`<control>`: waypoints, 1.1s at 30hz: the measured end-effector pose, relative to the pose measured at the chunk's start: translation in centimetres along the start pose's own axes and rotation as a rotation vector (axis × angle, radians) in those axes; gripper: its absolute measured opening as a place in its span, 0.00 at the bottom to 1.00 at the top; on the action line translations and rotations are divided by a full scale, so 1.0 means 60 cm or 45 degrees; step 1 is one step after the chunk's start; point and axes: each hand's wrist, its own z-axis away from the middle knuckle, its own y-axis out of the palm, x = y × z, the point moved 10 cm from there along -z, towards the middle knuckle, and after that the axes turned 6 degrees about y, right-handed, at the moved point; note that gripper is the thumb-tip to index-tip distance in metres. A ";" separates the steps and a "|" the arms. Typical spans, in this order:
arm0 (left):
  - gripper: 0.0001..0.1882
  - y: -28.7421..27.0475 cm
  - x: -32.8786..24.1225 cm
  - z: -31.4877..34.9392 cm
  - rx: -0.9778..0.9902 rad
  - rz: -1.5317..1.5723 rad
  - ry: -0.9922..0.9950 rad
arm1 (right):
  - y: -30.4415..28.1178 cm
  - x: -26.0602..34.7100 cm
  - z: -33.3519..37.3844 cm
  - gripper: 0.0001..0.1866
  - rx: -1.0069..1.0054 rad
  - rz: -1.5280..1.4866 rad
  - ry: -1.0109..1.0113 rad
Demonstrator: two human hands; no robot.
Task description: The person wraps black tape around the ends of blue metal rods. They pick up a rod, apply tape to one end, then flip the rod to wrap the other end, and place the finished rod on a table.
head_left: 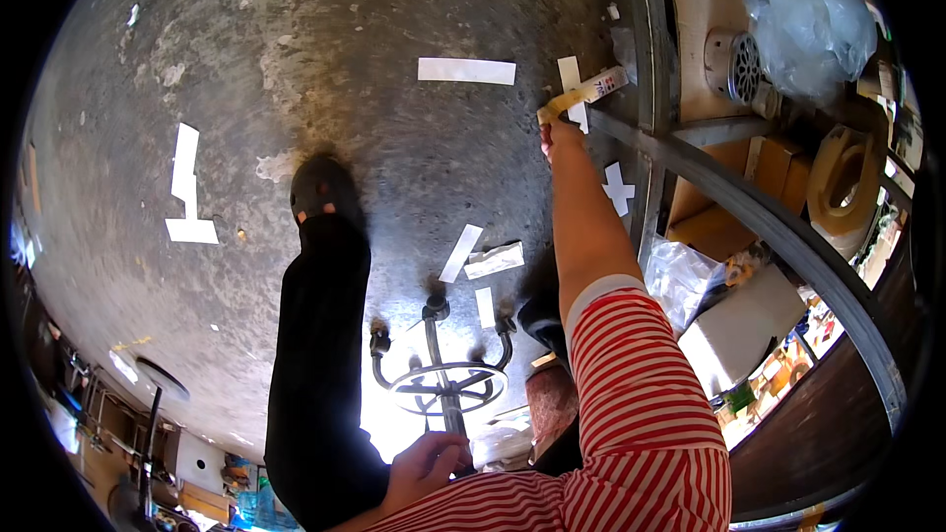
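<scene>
My right arm reaches far out to the right, and my right hand (558, 136) is closed on the end of a curled strip (589, 91). The strip is yellowish-brown near my fingers and white with print at its far end. It crosses above a white paper strip (569, 75) on the floor, next to a metal frame. My left hand (426, 469) is held low by my lap, fingers curled together. Whatever may be inside those fingers is hidden.
Several white paper strips, one (466, 71) ahead, lie on the worn concrete floor (296, 59). A metal rack (729, 169) on the right holds plastic bags (813, 25), a tape roll (845, 192) and a box (774, 166). A wheeled stool base (449, 389) stands below me.
</scene>
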 end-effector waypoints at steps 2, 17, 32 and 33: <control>0.11 -0.004 -0.001 0.024 -0.022 0.071 -0.015 | 0.004 -0.023 0.028 0.07 -0.002 0.048 0.050; 0.10 0.010 -0.017 0.009 0.079 0.074 0.263 | 0.025 -0.054 0.074 0.08 0.255 -0.376 -0.052; 0.09 0.004 -0.020 0.010 0.024 0.059 0.222 | 0.058 0.033 0.458 0.06 0.101 0.249 -1.692; 0.09 0.010 -0.027 0.016 0.021 -0.016 0.310 | 0.046 0.014 0.553 0.06 0.079 0.340 -1.926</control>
